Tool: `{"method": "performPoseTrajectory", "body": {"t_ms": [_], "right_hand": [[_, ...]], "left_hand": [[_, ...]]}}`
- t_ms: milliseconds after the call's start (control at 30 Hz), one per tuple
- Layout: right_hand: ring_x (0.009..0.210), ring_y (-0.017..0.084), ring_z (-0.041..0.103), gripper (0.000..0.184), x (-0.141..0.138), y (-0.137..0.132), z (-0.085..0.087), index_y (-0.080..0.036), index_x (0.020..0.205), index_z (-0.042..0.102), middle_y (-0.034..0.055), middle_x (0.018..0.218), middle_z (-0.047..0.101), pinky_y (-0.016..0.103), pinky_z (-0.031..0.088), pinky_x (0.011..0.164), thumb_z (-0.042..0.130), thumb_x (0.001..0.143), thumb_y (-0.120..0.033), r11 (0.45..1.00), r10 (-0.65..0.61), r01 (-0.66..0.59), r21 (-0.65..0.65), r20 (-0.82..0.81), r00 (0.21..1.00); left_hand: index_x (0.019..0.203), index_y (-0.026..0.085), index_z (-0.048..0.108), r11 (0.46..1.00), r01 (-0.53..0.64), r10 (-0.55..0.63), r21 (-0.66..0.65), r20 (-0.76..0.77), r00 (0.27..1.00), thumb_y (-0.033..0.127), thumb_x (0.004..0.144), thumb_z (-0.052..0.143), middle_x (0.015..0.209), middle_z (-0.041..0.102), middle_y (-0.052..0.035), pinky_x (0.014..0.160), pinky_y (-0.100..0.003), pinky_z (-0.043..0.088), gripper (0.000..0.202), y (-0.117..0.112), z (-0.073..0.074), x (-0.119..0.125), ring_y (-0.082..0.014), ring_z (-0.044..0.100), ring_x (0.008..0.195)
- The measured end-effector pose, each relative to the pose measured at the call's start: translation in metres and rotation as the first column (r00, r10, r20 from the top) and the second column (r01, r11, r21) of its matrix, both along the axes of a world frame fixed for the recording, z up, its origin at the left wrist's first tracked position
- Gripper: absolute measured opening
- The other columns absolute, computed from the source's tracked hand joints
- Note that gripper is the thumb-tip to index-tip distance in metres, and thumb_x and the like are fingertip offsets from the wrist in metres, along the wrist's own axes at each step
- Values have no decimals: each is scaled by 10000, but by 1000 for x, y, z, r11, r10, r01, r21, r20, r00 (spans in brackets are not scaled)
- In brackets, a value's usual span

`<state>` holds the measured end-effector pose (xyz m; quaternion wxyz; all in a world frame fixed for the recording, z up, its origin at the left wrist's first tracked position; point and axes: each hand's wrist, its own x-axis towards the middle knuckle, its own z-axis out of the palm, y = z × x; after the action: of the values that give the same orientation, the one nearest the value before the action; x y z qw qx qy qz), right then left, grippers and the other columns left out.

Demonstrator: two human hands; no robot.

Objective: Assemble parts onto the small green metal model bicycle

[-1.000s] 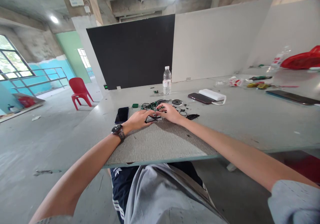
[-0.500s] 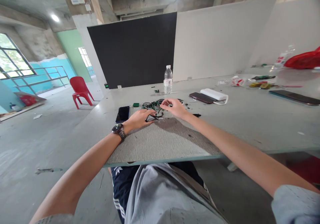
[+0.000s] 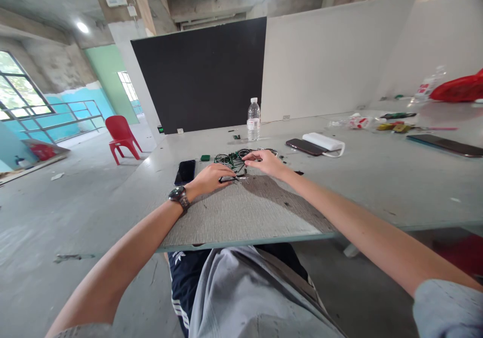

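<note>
My left hand (image 3: 209,177), a watch on its wrist, rests on the grey mat (image 3: 245,212) with its fingers closed on a small black frame part (image 3: 229,179) lying flat. Just beyond it, my right hand (image 3: 265,162) hovers with thumb and forefinger pinched over a cluster of small green and black model parts and wire wheels (image 3: 234,158). What the right fingers pinch is too small to make out.
A black phone (image 3: 185,171) lies left of the mat. A water bottle (image 3: 253,119) stands behind the parts. A second phone (image 3: 304,147) and a white power bank (image 3: 323,142) lie to the right. Tools, a tablet and a red bag sit far right.
My right hand has lifted off the frame part and moved back a little toward the pile of wheels. The frame part has settled flatter under the left fingers.
</note>
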<state>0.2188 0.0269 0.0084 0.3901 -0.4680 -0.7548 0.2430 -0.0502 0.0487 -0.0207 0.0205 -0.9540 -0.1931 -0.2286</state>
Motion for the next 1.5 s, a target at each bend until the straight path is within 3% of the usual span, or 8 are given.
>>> {"method": "performPoseTrajectory", "body": {"t_ms": [367,633,833,1100,1333,1500], "right_hand": [[890,238,734,185,-6,0,-12,-201,986,815,94,974,812,398,555,858,734,869,-320,992,48,-59,-115,-102,994],[827,193,705,225,-13,-2,-13,-157,1007,811,96,941,803,321,527,760,740,874,-324,986,47,-60,-157,-84,995],[689,144,610,291,-15,-7,-10,-128,1036,800,85,866,759,267,439,596,716,876,-357,980,-6,-16,-197,-114,993],[676,135,549,275,-9,-5,-7,-142,1005,771,91,918,733,263,387,563,696,862,-363,984,-88,53,-171,-204,975],[481,54,292,253,-12,-5,-9,-156,1054,756,-11,734,594,247,206,453,717,901,-353,962,-69,-3,-273,-255,964],[470,38,270,253,-15,-7,-12,-153,1053,748,7,793,626,246,165,427,763,893,-349,936,-5,-98,-339,-290,957]], "left_hand": [[1276,253,711,1000,-28,28,-10,-20,999,301,996,664,1249,763,-54,1048,-385,530,288,-2,0,0,-217,705,1162],[1394,240,638,999,-8,11,51,-67,998,328,1013,635,1255,754,-79,1012,-386,537,391,-7,4,2,-225,715,1127],[1321,231,664,995,7,1,103,-78,997,335,1035,600,1227,748,-71,985,-369,532,310,-6,3,2,-221,707,1104],[1259,228,673,995,-4,14,97,-102,995,278,1074,512,1176,728,-73,933,-365,542,251,-9,6,2,-216,686,1068],[1412,190,554,993,-51,59,109,-73,996,361,1080,521,1241,725,-112,952,-390,547,374,-10,3,2,-242,693,1107],[1488,226,518,986,-9,33,168,-141,989,330,1103,457,1182,720,-88,932,-372,541,404,-15,8,3,-220,688,1058]]}}
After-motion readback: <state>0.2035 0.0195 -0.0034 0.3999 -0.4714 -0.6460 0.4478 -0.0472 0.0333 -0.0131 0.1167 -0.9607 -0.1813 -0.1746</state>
